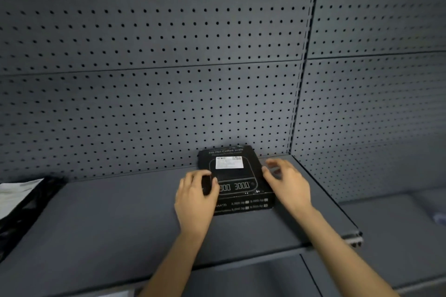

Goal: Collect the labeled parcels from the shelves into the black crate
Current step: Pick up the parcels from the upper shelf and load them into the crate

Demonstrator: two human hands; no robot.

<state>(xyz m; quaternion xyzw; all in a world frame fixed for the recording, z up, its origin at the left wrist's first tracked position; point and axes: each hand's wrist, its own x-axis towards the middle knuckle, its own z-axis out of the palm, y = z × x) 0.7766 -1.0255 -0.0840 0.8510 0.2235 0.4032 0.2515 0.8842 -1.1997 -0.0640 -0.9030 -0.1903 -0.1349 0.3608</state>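
Left hand curled on the black labeled box, right hand blurred, fingers spread beside it.

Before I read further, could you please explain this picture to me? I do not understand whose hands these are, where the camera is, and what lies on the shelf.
There is no machine here. A person wears one camera on the head, looking forward and down, so you see that person's own two bare arms.

They reach onto a dark grey shelf backed by a pegboard wall. On it lies a flat black box, printed "Coffee scale", with a white label on top.

The left hand curls over the box's left edge. The right hand is open at its right side, blurred; contact is unclear.

At far left lies a black bag with white paper.
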